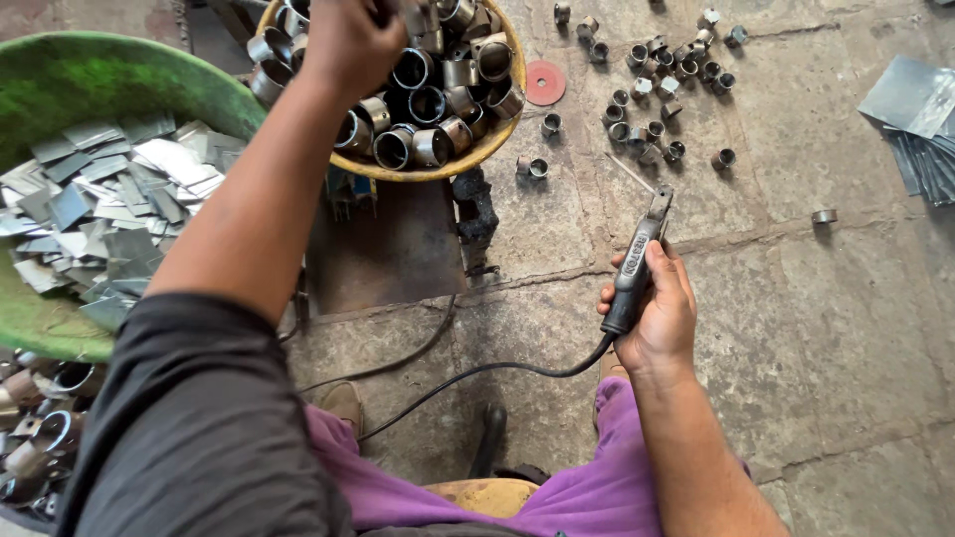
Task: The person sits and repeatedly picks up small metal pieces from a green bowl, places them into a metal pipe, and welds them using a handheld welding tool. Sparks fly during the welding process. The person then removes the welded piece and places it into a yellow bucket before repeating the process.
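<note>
nearest, the right hand (pixel 659 316) is wrapped tight on a black electrode holder (pixel 637 264), its cable (pixel 468 376) trailing back toward the knees. the holder's long axis runs up and slightly right, tip aimed away from the body, right of the yellow basket (pixel 502 124). farther off, the left hand (pixel 350 40) reaches into that basket among the metal rings (pixel 428 99), fingers curled; whether it grips one i cannot tell. the hands are well apart. left of the basket sits a green tub (pixel 60 80) of sheet scraps (pixel 109 199); right of it, loose rings (pixel 657 89) lie scattered on the floor.
</note>
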